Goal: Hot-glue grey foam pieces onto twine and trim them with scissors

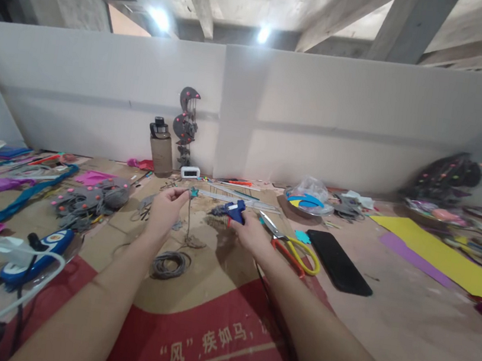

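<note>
My left hand [167, 209] is closed in a pinch on a thin grey cord [187, 221] with a small teal piece [194, 192] at its top. The cord hangs down to a coil [170, 264] lying on the cardboard. My right hand [252, 233] grips a blue hot glue gun [233, 210], its nozzle pointing left toward the teal piece. The gun's black cable [270, 310] trails back along my right forearm.
Yellow-and-orange scissors [292, 248] and a black phone [338, 262] lie right of my hand. A water bottle [161, 146] and a grey hanging decoration [185, 125] stand by the white wall. Felt scraps [86, 197] at left, yellow sheet [445, 257] at right.
</note>
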Available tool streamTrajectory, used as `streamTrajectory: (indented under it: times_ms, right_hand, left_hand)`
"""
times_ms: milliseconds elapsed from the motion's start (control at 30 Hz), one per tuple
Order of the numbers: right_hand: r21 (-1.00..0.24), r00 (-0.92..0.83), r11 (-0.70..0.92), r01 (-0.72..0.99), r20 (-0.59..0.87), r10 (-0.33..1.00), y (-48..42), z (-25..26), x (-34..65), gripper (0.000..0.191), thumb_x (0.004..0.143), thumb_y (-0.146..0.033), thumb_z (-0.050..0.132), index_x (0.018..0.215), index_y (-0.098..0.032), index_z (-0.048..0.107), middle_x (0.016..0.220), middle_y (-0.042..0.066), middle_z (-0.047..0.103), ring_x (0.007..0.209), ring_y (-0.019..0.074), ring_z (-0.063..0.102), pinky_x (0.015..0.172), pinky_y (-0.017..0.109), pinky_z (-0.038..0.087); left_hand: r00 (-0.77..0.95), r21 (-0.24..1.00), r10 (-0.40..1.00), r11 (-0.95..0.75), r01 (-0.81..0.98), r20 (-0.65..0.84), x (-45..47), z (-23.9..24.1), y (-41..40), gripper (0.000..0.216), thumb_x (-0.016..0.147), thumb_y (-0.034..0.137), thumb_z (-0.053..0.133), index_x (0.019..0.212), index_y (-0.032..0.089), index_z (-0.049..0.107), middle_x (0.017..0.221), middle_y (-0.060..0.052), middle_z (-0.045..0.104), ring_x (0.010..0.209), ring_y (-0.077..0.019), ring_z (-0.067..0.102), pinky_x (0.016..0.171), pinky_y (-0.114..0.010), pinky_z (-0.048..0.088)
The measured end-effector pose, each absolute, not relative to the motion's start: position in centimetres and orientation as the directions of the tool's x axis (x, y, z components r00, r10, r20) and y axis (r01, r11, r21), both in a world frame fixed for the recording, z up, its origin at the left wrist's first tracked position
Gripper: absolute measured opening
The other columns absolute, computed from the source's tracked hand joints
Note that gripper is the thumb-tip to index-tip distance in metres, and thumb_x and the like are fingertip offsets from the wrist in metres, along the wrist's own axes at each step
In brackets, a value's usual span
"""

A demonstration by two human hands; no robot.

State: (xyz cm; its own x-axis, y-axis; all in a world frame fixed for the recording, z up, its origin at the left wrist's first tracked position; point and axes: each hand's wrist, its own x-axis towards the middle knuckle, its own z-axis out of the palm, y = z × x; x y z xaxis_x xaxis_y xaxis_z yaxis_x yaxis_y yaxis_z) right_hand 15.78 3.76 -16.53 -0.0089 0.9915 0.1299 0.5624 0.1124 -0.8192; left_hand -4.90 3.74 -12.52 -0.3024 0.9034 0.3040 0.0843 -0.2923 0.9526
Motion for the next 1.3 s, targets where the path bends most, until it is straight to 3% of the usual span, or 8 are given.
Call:
streamTrajectory:
  times_ms: [100, 200, 400, 500, 600, 767, 933, 1300]
  right_hand:
    - [-0.614, 0.102, 0.168, 0.771, 0.380, 0.919, 3.2, -16.2, 16.3, 0.018, 0.069, -0.027, 0.063, 0.075, -0.017, 0.050, 0.089, 0.016, 0.059, 0.091, 0.0279, 0.054, 0.081, 0.042, 0.041]
    - [-0.647, 0.158, 0.230, 0.727, 0.484, 0.861, 2.0, -14.8, 15.6, 0.020, 0.071, -0.032, 0.062, 0.074, -0.019, 0.047, 0.090, 0.014, 0.057, 0.094, 0.0276, 0.052, 0.084, 0.044, 0.040]
    - [-0.931, -0.124, 0.335, -0.147, 0.353, 0.927, 0.3, -12.9, 10.9, 0.026, 0.075, -0.033, 0.055, 0.092, -0.021, 0.039, 0.098, 0.006, 0.059, 0.091, 0.0151, 0.058, 0.082, 0.032, 0.046]
    - [-0.935, -0.165, 0.207, -0.289, 0.262, 0.951, 0.6, -12.9, 9.4, 0.032, 0.074, -0.032, 0.056, 0.097, -0.022, 0.036, 0.081, 0.000, 0.059, 0.076, 0.0132, 0.059, 0.073, 0.030, 0.048]
    - [-0.966, -0.110, 0.187, -0.179, 0.209, 0.972, 1.1, -12.8, 9.5, 0.028, 0.074, -0.033, 0.055, 0.094, -0.021, 0.039, 0.066, -0.006, 0.050, 0.058, 0.0109, 0.051, 0.057, 0.026, 0.045]
    - [-0.892, 0.057, 0.421, 0.164, 0.435, 0.899, 1.2, -12.4, 10.7, 0.008, 0.077, -0.026, 0.050, 0.079, -0.019, 0.051, 0.073, -0.001, 0.054, 0.066, 0.0117, 0.050, 0.062, 0.025, 0.041]
    - [-0.842, 0.088, 0.465, 0.273, 0.503, 0.860, 1.2, -12.4, 11.3, 0.009, 0.080, -0.025, 0.048, 0.079, -0.018, 0.054, 0.077, 0.001, 0.057, 0.072, 0.0136, 0.052, 0.067, 0.027, 0.041]
    - [-0.803, 0.073, 0.454, 0.387, 0.517, 0.853, 1.1, -12.4, 11.6, 0.011, 0.080, -0.028, 0.051, 0.076, -0.019, 0.056, 0.076, 0.002, 0.059, 0.072, 0.0146, 0.052, 0.067, 0.028, 0.040]
  left_hand:
    - [-0.289, 0.904, 0.865, -0.345, 0.251, 0.411, -4.6, -12.2, 3.1, 0.022, 0.069, 0.034, 0.065, 0.082, 0.017, 0.068, 0.077, -0.004, 0.068, 0.069, -0.0148, 0.058, 0.064, -0.024, 0.041]
    - [-0.268, 0.821, 0.814, -0.380, 0.427, 0.516, -4.1, -11.7, 2.1, 0.015, 0.071, 0.031, 0.064, 0.081, 0.021, 0.069, 0.073, -0.002, 0.066, 0.066, -0.0157, 0.055, 0.064, -0.025, 0.040]
    - [-0.054, 0.625, 0.707, -0.583, 0.519, 0.705, -3.0, -11.1, 1.0, 0.010, 0.071, 0.022, 0.064, 0.079, 0.024, 0.069, 0.094, -0.006, 0.065, 0.098, -0.0226, 0.054, 0.092, -0.033, 0.036]
    - [-0.028, 0.622, 0.719, -0.579, 0.527, 0.694, -2.8, -11.0, 0.9, 0.011, 0.071, 0.022, 0.063, 0.080, 0.024, 0.070, 0.092, -0.006, 0.064, 0.093, -0.0221, 0.055, 0.090, -0.032, 0.038]
    - [-0.064, 0.664, 0.757, -0.526, 0.531, 0.651, -2.6, -11.1, 1.0, 0.011, 0.072, 0.024, 0.063, 0.080, 0.023, 0.070, 0.086, -0.005, 0.065, 0.079, -0.0186, 0.057, 0.079, -0.030, 0.043]
    - [-0.117, 0.906, 0.924, -0.321, 0.277, 0.364, -2.1, -11.3, 1.3, 0.021, 0.070, 0.034, 0.066, 0.082, 0.017, 0.068, 0.062, -0.003, 0.064, 0.052, -0.0141, 0.057, 0.051, -0.025, 0.045]
    - [-0.064, 0.968, 0.968, -0.236, 0.080, 0.242, -1.6, -11.4, 1.5, 0.028, 0.065, 0.035, 0.071, 0.083, 0.013, 0.066, 0.062, -0.005, 0.066, 0.055, -0.0161, 0.062, 0.056, -0.030, 0.054]
    - [-0.060, 0.975, 0.975, -0.211, 0.068, 0.215, -1.3, -11.5, 1.2, 0.023, 0.065, 0.032, 0.070, 0.075, 0.013, 0.062, 0.062, -0.004, 0.065, 0.054, -0.0158, 0.063, 0.056, -0.030, 0.055]
